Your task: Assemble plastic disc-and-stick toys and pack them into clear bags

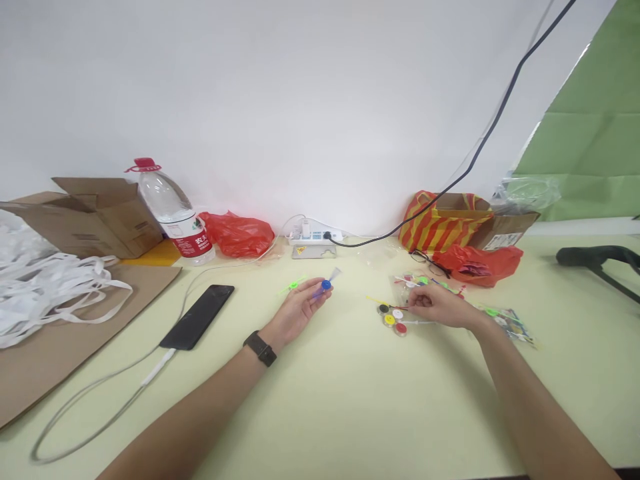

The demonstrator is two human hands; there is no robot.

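Note:
My left hand point(299, 308), with a black watch on its wrist, pinches a small blue plastic piece point(326, 285) with a round hub and a thin translucent blade. Behind its fingers lies a bright green piece point(293, 285) of similar shape. My right hand point(431, 305) is closed at the fingertips over a group of small parts; a thin dark strip shows beside the fingers, but what they hold is unclear. Next to it lie round pieces in black point(383, 309), white point(397, 314), yellow point(389, 321) and red point(401, 329), with thin plastic strips.
A phone point(197, 317) on a cable lies left, near cardboard with white straps point(65, 293). Along the wall stand a water bottle point(173, 213), a red bag point(237, 233), a power strip point(315, 237) and a striped bag point(440, 220). Packed parts point(510, 325) lie right.

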